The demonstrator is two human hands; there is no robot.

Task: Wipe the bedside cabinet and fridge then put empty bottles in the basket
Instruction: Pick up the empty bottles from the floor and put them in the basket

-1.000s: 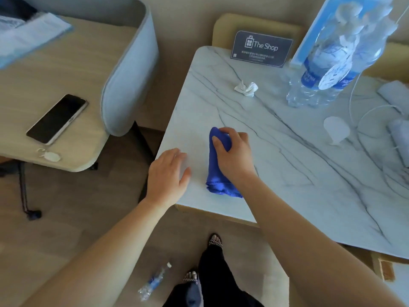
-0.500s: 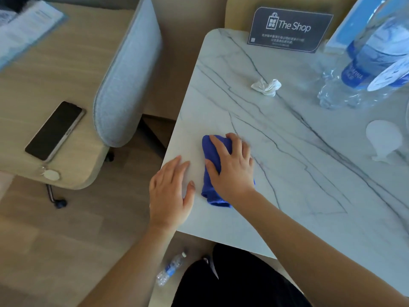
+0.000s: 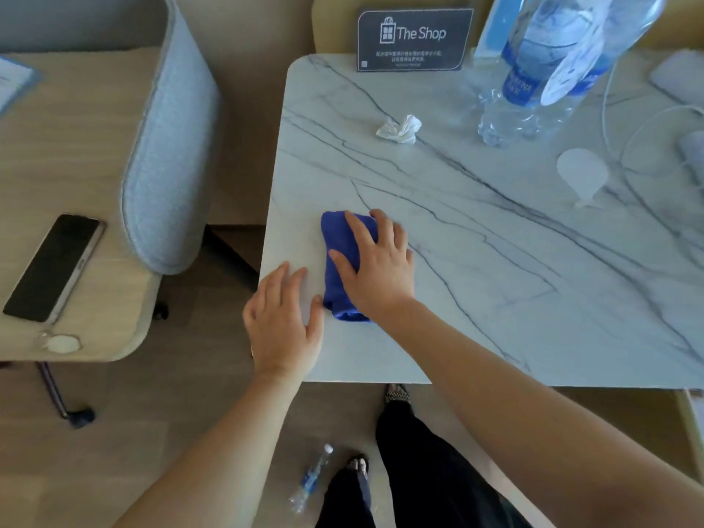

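A folded blue cloth (image 3: 339, 261) lies near the front left corner of the white marble cabinet top (image 3: 495, 280). My right hand (image 3: 375, 266) presses flat on the cloth with spread fingers. My left hand (image 3: 284, 322) rests flat on the marble at the left edge, its thumb beside the cloth. Two clear water bottles with blue labels (image 3: 541, 66) stand at the back of the top. A small empty bottle (image 3: 310, 480) lies on the wooden floor by my feet.
A crumpled white tissue (image 3: 400, 129) lies mid-top, a dark "The Shop" sign (image 3: 413, 40) stands at the back, and white cables (image 3: 624, 120) lie at the right. On the left a grey chair (image 3: 167, 154) stands by a wooden desk (image 3: 76, 146) with a phone (image 3: 53, 266).
My right hand flattened onto the cloth and slid it slightly forward along the left edge. The left hand stayed at the edge. The camera moved closer over the top.
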